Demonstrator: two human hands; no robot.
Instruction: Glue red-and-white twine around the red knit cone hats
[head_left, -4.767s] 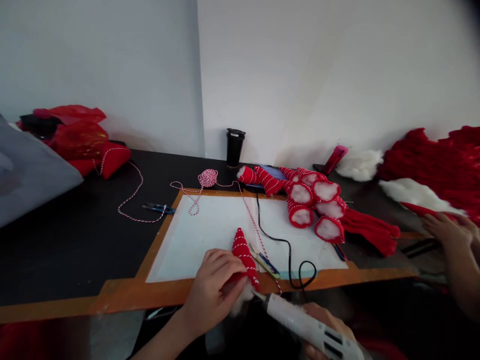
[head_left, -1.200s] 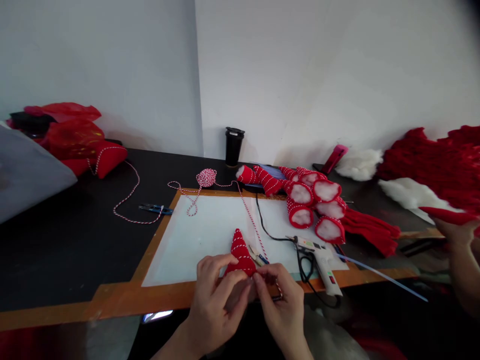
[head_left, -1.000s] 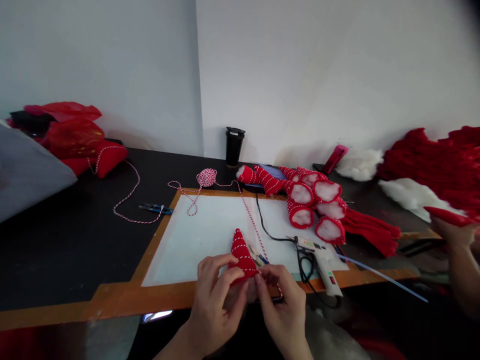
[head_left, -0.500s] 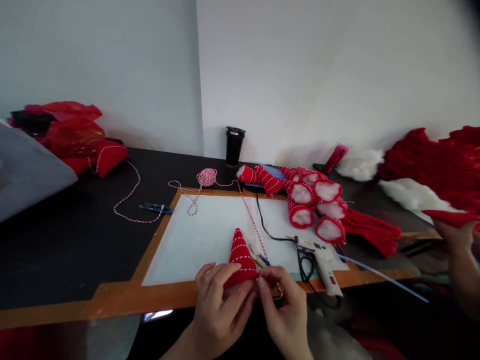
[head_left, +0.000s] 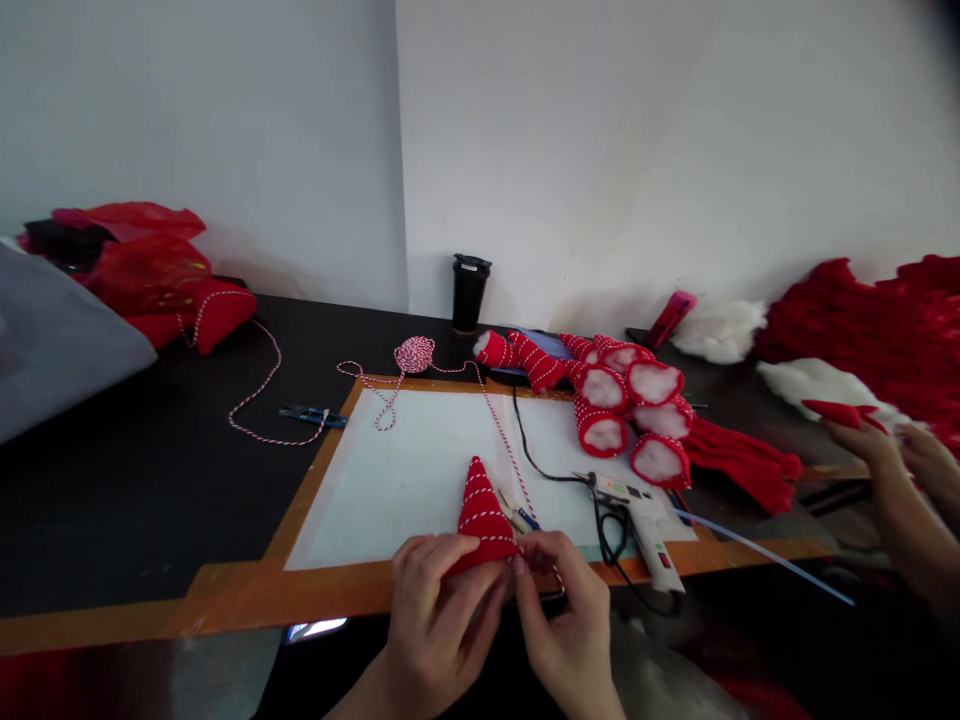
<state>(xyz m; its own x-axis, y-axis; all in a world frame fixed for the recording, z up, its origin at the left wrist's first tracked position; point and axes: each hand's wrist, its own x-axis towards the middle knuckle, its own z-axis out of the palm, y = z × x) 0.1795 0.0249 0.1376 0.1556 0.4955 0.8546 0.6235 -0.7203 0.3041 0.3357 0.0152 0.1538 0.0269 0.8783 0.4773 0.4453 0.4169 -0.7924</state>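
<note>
Red cord-wound cone (head_left: 485,515) at near edge of the white sheet (head_left: 405,480), tip pointing far. Left hand (head_left: 442,615) grips its base; right hand (head_left: 562,610) pinches the base's right corner, apparently with cord. Glue gun (head_left: 637,520) lies to the right.

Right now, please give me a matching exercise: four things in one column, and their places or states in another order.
1. Glue gun
2. Cup
3. Red cone
4. Snips

A. Standing upright, near the wall
B. Left of the white sheet
C. White, lying on its side
D. Held by left hand and right hand

Pairs: 1-C, 2-A, 3-D, 4-B
</note>
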